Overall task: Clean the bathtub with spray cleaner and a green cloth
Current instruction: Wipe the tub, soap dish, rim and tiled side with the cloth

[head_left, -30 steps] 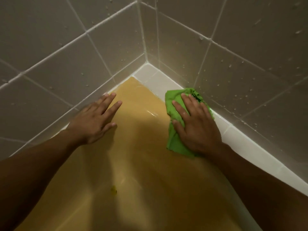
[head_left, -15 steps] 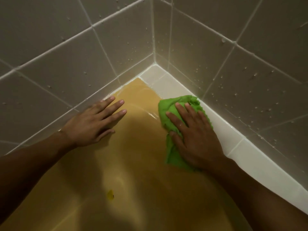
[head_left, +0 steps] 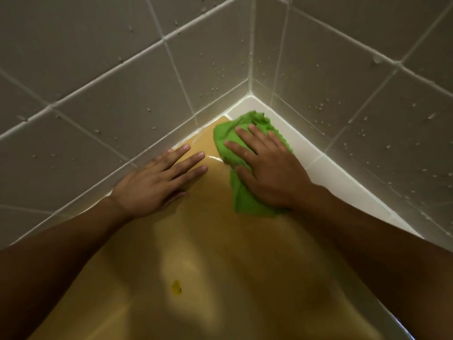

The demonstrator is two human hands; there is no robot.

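Observation:
The yellow bathtub fills the lower middle of the view and narrows to a corner between two tiled walls. A crumpled green cloth lies on the tub's rim at that corner. My right hand presses flat on the cloth with fingers spread and straight. My left hand rests flat on the tub's rim by the left wall, fingers straight, holding nothing. No spray cleaner is in view.
Grey tiled walls with water droplets close in on the left and right. A white tile ledge runs along the right wall. A small dark yellow speck sits on the tub surface lower down.
My right hand has pushed the green cloth further up into the corner. My left hand stays flat on the rim by the left wall. The camera has moved closer.

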